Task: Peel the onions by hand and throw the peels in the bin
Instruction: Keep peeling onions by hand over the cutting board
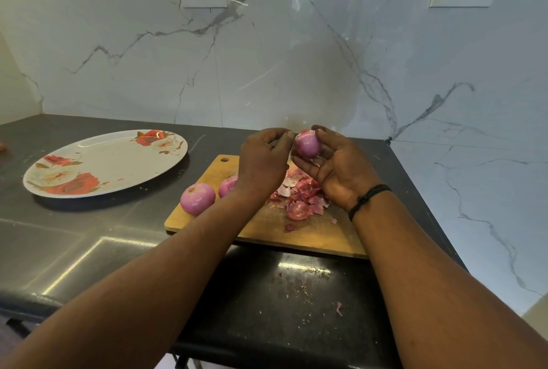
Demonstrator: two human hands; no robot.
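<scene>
Nearest the lens, both forearms are stretched over the dark counter. The onion is cradled in the right hand, raised above the cutting board; the left hand is curled beside it, seemingly pinching skin (unclear). Loose skin is best drawn off in strips over the peels.

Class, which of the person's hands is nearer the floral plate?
Left. The left hand is over the board's left part, toward the floral plate; the right hand is farther right, holding an onion.
</scene>
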